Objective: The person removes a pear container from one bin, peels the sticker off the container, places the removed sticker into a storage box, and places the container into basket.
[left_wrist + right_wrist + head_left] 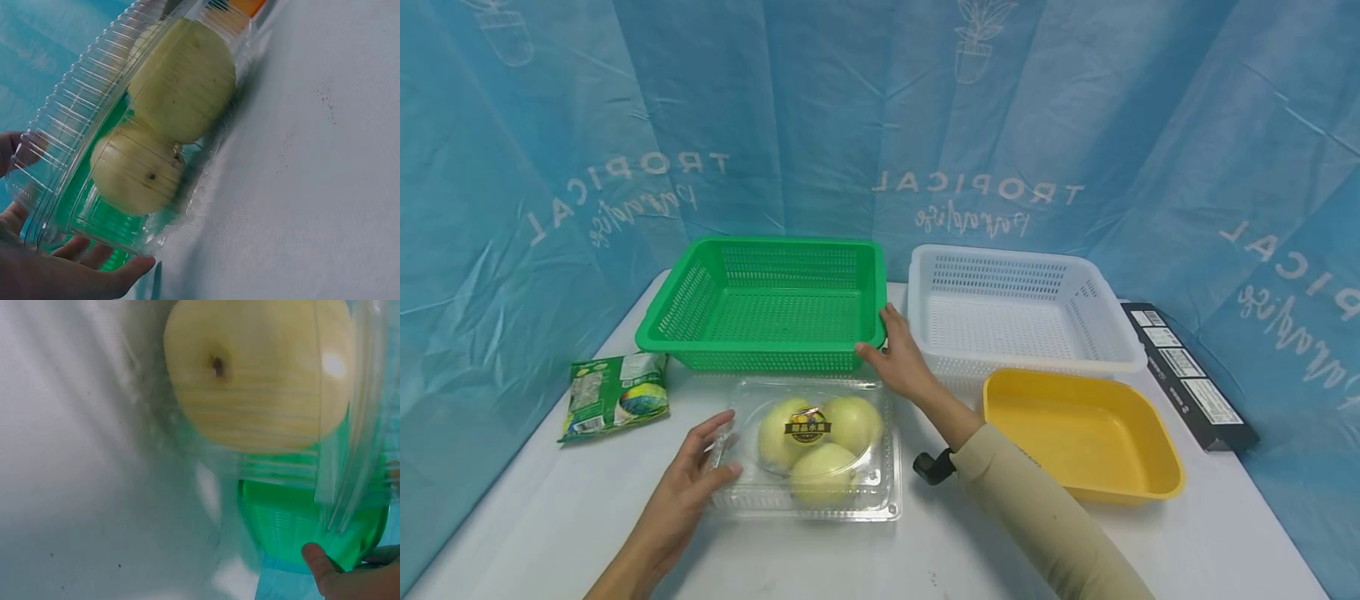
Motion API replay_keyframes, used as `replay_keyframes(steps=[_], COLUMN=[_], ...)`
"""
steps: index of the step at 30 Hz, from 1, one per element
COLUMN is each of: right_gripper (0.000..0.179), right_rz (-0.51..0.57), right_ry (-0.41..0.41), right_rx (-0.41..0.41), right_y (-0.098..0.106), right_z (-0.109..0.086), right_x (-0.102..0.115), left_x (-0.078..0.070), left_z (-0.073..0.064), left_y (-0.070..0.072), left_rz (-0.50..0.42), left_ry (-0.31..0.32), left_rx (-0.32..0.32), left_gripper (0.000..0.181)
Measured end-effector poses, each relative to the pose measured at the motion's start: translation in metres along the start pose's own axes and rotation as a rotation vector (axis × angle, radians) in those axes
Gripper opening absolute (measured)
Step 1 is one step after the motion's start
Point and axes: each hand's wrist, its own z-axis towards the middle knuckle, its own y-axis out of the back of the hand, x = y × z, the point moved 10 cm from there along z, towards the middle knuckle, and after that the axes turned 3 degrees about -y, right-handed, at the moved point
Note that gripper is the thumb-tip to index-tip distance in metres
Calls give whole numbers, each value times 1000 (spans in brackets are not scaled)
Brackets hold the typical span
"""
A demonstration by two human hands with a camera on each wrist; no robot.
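A clear plastic fruit box (887, 467) with three pale yellow-green fruits (823, 475) inside, apparently pears, sits at the front; its lid bears a dark label. My left hand (688, 479) grips the box's left end, thumb at the front and fingers farther back. In the left wrist view, fingers (81, 250) curl about the box's corner. My right hand (901, 354) holds the front right corner of a green perforated basket (752, 357), just behind the box. The right wrist view shows the thumb (320, 559) against the green wall.
A white perforated basket (1037, 364) stands right of the green one. Before it lies a yellow tub (1075, 433), with a long black box (1187, 379) at far right. A green packet (617, 396) lies at left. Blue curtains (827, 108) enclose the white table (572, 517).
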Motion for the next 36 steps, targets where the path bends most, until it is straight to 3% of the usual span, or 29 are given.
replay_keyframes(steps=[8,20,36], right_gripper=[73,72,71], right_rz=[62,67,58], right_ry=[-3,-11,10], right_rx=[32,44,65], right_y=[-2,-1,0], right_z=[-3,-3,-2], right_x=[-2,-5,-8], left_x=[0,-5,-4], left_z=[4,9,10], left_y=[-9,-23,-33], left_rz=[25,19,58], left_ry=[4,-46,-26], left_rx=[50,104,127], left_gripper=[70,70,72])
